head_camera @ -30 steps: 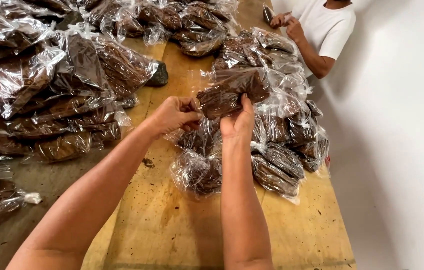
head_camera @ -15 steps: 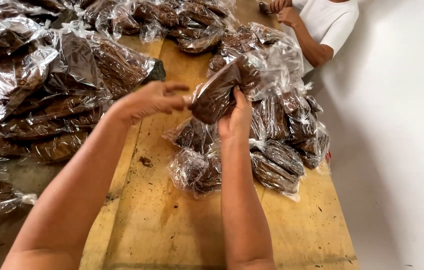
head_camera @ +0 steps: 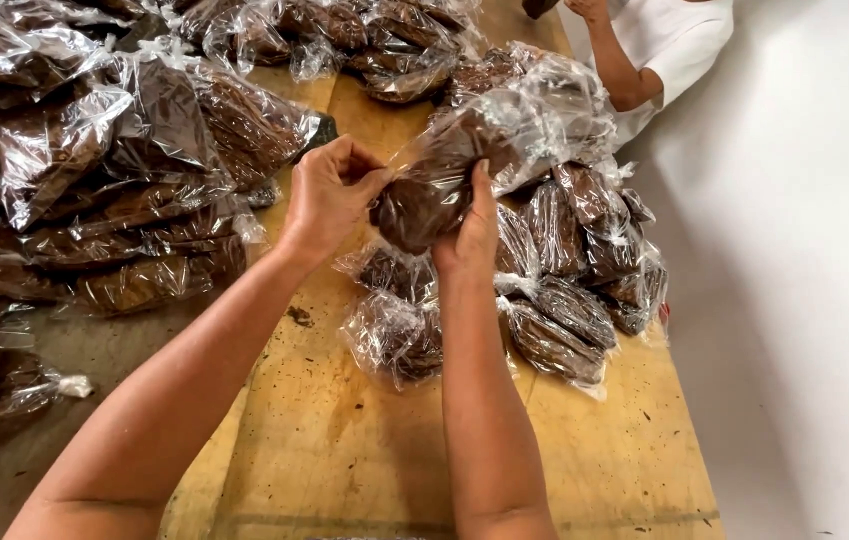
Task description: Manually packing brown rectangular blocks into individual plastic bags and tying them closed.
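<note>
A clear plastic bag filled with dark brown material [head_camera: 440,180] is lifted above the wooden table [head_camera: 345,440]. My right hand [head_camera: 470,235] grips it from below and behind. My left hand [head_camera: 330,195] pinches the bag's loose plastic edge at its left side. Right under the hands lie more filled bags [head_camera: 395,330] on the table.
A big heap of the same filled bags [head_camera: 95,170] covers the left side, another cluster [head_camera: 585,270] lies at the right. More bags [head_camera: 345,30] sit at the far end. Another person in a white shirt [head_camera: 665,50] works at the top right. A white wall borders the table's right edge.
The bag has been lifted off the pile and turned. My left hand let go, swung out to the left, then came back and pinched the bag's plastic edge.
</note>
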